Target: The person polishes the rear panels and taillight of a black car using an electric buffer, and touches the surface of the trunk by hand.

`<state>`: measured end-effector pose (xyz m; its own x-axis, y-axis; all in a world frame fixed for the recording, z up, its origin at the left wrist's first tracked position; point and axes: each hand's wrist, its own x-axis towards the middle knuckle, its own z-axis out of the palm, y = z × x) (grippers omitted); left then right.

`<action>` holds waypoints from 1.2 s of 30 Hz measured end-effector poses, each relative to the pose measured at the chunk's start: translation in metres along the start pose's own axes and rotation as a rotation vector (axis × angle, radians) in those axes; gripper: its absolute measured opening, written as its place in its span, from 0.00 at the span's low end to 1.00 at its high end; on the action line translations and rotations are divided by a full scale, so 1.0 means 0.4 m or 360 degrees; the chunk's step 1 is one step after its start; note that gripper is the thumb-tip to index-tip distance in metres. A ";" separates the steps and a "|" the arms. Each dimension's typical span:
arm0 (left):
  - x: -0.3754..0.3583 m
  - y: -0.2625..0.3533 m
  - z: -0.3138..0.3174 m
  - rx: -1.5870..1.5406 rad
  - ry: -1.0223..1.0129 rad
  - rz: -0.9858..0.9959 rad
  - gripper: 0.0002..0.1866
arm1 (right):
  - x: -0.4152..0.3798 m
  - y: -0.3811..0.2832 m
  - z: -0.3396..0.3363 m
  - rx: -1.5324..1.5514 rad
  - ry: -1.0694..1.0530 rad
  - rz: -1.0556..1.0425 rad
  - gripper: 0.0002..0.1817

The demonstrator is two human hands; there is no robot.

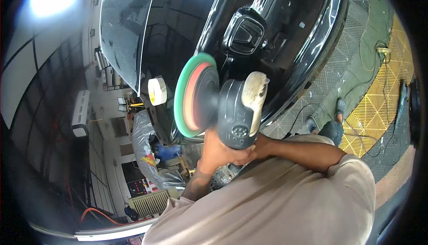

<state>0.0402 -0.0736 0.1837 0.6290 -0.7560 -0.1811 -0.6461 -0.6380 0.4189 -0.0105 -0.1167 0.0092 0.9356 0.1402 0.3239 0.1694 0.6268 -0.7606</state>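
Note:
A dark polisher (pixel 232 111) with a round green-edged foam pad (pixel 182 95) is in front of me, the pad tilted up on edge and facing left. My left hand (pixel 220 150) is closed around it from below, right under the head. My right hand (pixel 264 147) meets the left there, its fingers mostly hidden behind the tool's body. A pale, worn patch (pixel 255 89) covers part of the polisher's top. Beyond the tool lies the glossy black car body (pixel 285 26), with a chrome-framed emblem (pixel 245 35).
A roll of masking tape (pixel 157 91) shows left of the pad. Plastic sheeting (pixel 145 133) and a blue container (pixel 168 151) are lower left. At right, a cable (pixel 363 48) crosses green matting and yellow floor tiles (pixel 379 106); feet in clogs (pixel 340 106) stand there.

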 end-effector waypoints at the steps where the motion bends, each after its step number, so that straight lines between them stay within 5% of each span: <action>1: 0.001 -0.010 -0.001 0.0001 -0.0005 -0.0001 0.26 | 0.003 -0.006 0.002 0.0019 0.0011 -0.0023 0.50; 3: 0.000 -0.013 -0.007 0.0074 -0.0048 -0.0021 0.25 | 0.007 -0.031 -0.004 0.0054 -0.0176 0.0274 0.48; 5: -0.001 -0.001 -0.006 0.0097 -0.0060 -0.0010 0.25 | 0.005 0.012 0.012 0.0032 -0.0008 0.0029 0.44; 23: 0.089 0.141 -0.037 0.0242 -0.0100 0.0033 0.23 | 0.006 -0.133 -0.052 0.0056 -0.0048 -0.0055 0.40; 27: 0.176 0.230 -0.035 0.0268 -0.0012 0.0097 0.20 | -0.014 -0.246 -0.107 0.0424 0.0096 -0.0032 0.41; 36: 0.383 0.336 0.002 0.0300 -0.0029 0.0192 0.31 | -0.017 -0.338 -0.274 0.0895 0.0297 -0.0348 0.40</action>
<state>0.0493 -0.2753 0.2114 0.5354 -0.8300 -0.1566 -0.7867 -0.5575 0.2653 -0.0056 -0.2864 0.0481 0.9446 -0.1409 0.2965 0.2217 0.9399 -0.2595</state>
